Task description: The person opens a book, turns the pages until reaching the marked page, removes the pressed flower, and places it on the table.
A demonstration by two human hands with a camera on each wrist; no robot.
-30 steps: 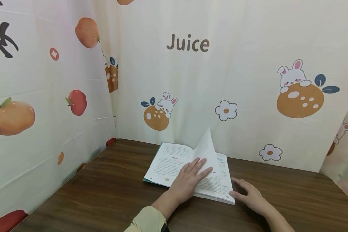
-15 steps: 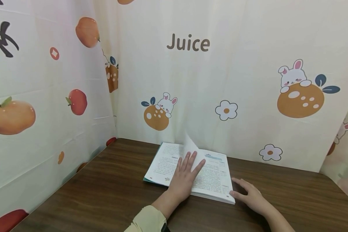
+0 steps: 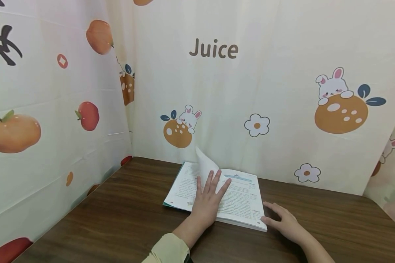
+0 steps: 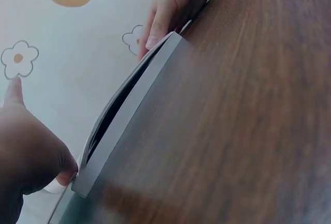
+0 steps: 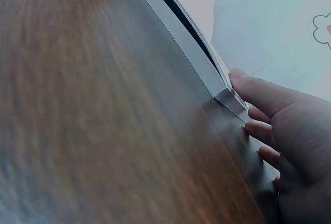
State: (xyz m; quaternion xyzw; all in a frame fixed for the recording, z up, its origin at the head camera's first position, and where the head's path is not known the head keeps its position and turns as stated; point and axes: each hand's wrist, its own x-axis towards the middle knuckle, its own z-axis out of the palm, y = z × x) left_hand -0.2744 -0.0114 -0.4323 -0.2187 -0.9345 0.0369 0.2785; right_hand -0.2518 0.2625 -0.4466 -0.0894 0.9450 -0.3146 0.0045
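Observation:
An open book (image 3: 240, 201) with printed white pages and a green cover edge lies on the brown table. One page (image 3: 206, 164) stands raised and curves over toward the left side. My left hand (image 3: 206, 204) lies over the middle of the book with its fingers spread, the fingertips against the raised page. In the left wrist view, the left hand (image 4: 31, 151) is beside the spine end of the book's near edge. My right hand (image 3: 284, 223) rests at the book's lower right corner. In the right wrist view, the thumb of the right hand (image 5: 305, 136) touches that corner, the fingers loosely bent alongside the edge.
The dark wood table (image 3: 118, 219) extends on both sides of the book. Behind it hangs a pale curtain (image 3: 283, 91) printed with rabbits, fruit and flowers. Another printed curtain (image 3: 52, 146) runs along the left edge of the table.
The raised page has swung from the right side over to the left. My left hand has shifted slightly left with it, its fingers now more upright. The right hand has stayed in place.

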